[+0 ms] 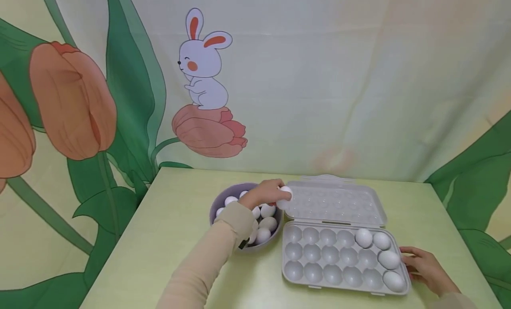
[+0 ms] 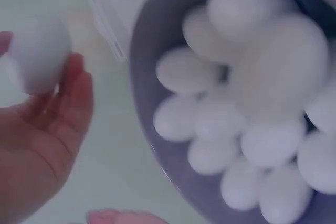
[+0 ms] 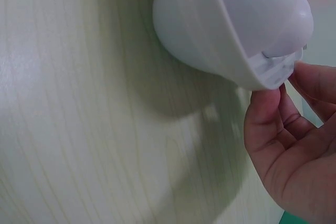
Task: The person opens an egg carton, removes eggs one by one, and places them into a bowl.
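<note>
My left hand [image 1: 265, 193] holds a white egg [image 1: 284, 197] in its fingertips, above the far right rim of a purple-grey bowl [image 1: 213, 208]. More white eggs [image 2: 239, 119] are piled in that bowl. Right of it lies a pale grey egg box [image 1: 339, 247] with rows of round hollows. Several eggs [image 1: 389, 259] sit in its right-hand end; the hollows to the left are bare. At the box's right end, the thumb and fingers of my right hand [image 1: 427, 269] pinch the rim, as the right wrist view shows.
The box's clear lid [image 1: 335, 202] lies folded back behind it, close to the bowl. All stand on a light wood-patterned table [image 1: 159, 229]. Behind the table hangs a printed cloth [image 1: 287, 87] with tulips and a rabbit.
</note>
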`<action>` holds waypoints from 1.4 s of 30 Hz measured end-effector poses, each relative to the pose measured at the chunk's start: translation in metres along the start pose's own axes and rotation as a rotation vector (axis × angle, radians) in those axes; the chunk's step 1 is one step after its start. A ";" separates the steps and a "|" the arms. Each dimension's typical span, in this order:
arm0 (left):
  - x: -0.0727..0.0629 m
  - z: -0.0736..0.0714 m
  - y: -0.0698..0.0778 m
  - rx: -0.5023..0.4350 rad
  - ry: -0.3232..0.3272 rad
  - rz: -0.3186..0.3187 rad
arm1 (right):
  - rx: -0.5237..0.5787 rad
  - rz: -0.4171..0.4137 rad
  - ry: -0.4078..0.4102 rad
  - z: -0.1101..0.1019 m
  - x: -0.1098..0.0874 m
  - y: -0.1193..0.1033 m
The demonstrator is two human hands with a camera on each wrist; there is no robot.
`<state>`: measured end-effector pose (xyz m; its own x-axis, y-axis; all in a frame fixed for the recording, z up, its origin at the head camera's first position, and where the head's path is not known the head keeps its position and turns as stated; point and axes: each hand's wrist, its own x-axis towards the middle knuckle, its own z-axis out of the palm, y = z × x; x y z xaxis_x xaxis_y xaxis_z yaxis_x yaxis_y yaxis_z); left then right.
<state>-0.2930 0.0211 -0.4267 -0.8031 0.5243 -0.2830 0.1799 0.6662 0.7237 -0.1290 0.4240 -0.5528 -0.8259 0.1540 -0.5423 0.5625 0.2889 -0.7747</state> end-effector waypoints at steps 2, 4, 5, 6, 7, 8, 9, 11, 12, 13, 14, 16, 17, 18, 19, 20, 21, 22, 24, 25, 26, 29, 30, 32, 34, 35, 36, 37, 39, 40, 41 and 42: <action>-0.004 -0.008 -0.011 0.062 0.030 -0.049 | -0.003 0.002 0.000 -0.001 0.000 0.000; -0.007 -0.012 -0.021 0.120 0.056 -0.098 | -0.003 0.013 0.004 -0.001 0.000 -0.001; -0.009 -0.013 -0.024 0.144 0.068 -0.124 | -0.004 0.018 0.006 -0.001 0.000 -0.001; -0.010 -0.013 -0.028 0.167 0.082 -0.144 | -0.005 0.023 0.007 -0.001 0.000 -0.001; -0.010 -0.012 -0.030 0.197 0.096 -0.161 | -0.007 0.024 0.004 -0.001 0.000 -0.002; -0.011 -0.011 -0.033 0.227 0.112 -0.173 | -0.008 0.024 0.003 -0.001 0.000 -0.002; -0.011 -0.009 -0.035 0.255 0.123 -0.184 | -0.007 0.029 0.002 -0.001 0.000 -0.002; -0.010 -0.005 -0.040 0.306 0.152 -0.197 | -0.008 0.026 -0.001 -0.001 0.000 -0.003; -0.009 -0.003 -0.042 0.336 0.165 -0.199 | -0.008 0.026 -0.001 0.000 0.000 -0.003; -0.009 -0.001 -0.044 0.355 0.173 -0.203 | -0.009 0.022 -0.002 0.000 0.000 -0.002; -0.008 0.001 -0.046 0.372 0.182 -0.204 | -0.008 0.019 0.000 0.000 0.000 -0.002; -0.007 0.005 -0.049 0.392 0.188 -0.204 | -0.003 0.019 0.005 0.000 0.001 -0.001; -0.006 0.007 -0.050 0.399 0.188 -0.205 | -0.001 0.017 0.006 0.000 0.001 0.000; -0.006 0.008 -0.051 0.401 0.188 -0.204 | 0.003 0.021 0.011 0.000 0.001 0.000; -0.006 0.009 -0.052 0.401 0.187 -0.204 | 0.005 0.021 0.012 0.000 0.002 0.001; -0.006 0.010 -0.053 0.404 0.188 -0.205 | 0.007 0.024 0.015 0.001 0.002 0.001; -0.007 0.011 -0.053 0.398 0.187 -0.209 | 0.009 0.023 0.014 0.000 0.002 0.001; -0.008 0.012 -0.053 0.392 0.187 -0.213 | 0.009 0.023 0.015 0.000 0.002 0.002; -0.009 0.014 -0.053 0.384 0.193 -0.219 | 0.012 0.024 0.017 0.000 0.003 0.002; -0.010 0.014 -0.052 0.376 0.195 -0.222 | 0.012 0.023 0.019 0.000 0.003 0.002; -0.011 0.014 -0.052 0.373 0.195 -0.224 | 0.013 0.019 0.018 0.000 0.003 0.002; -0.012 0.016 -0.053 0.369 0.200 -0.219 | 0.018 0.016 0.020 0.000 0.004 0.003; -0.012 0.016 -0.054 0.371 0.200 -0.217 | 0.019 0.014 0.019 0.000 0.004 0.003; -0.011 0.017 -0.055 0.379 0.202 -0.215 | 0.018 0.008 0.017 0.000 0.003 0.003; -0.010 0.018 -0.056 0.384 0.206 -0.211 | 0.019 0.011 0.020 0.000 0.003 0.003; -0.010 0.018 -0.056 0.382 0.209 -0.211 | 0.018 0.011 0.020 0.000 0.004 0.003; -0.010 0.019 -0.057 0.380 0.210 -0.213 | 0.019 0.011 0.021 0.000 0.003 0.003; -0.010 0.019 -0.057 0.377 0.212 -0.215 | 0.018 0.010 0.019 0.000 0.003 0.003; -0.010 0.020 -0.057 0.366 0.214 -0.219 | 0.017 0.008 0.017 0.000 0.003 0.003; -0.010 0.020 -0.057 0.362 0.213 -0.224 | 0.018 0.012 0.018 0.000 0.003 0.003; -0.010 0.020 -0.057 0.358 0.214 -0.227 | 0.018 0.010 0.016 0.000 0.003 0.003; -0.011 0.020 -0.057 0.359 0.214 -0.232 | 0.020 0.013 0.017 0.000 0.003 0.003</action>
<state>-0.2833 -0.0119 -0.4773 -0.9374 0.2441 -0.2485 0.1365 0.9138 0.3826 -0.1299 0.4252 -0.5569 -0.8191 0.1736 -0.5468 0.5736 0.2675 -0.7742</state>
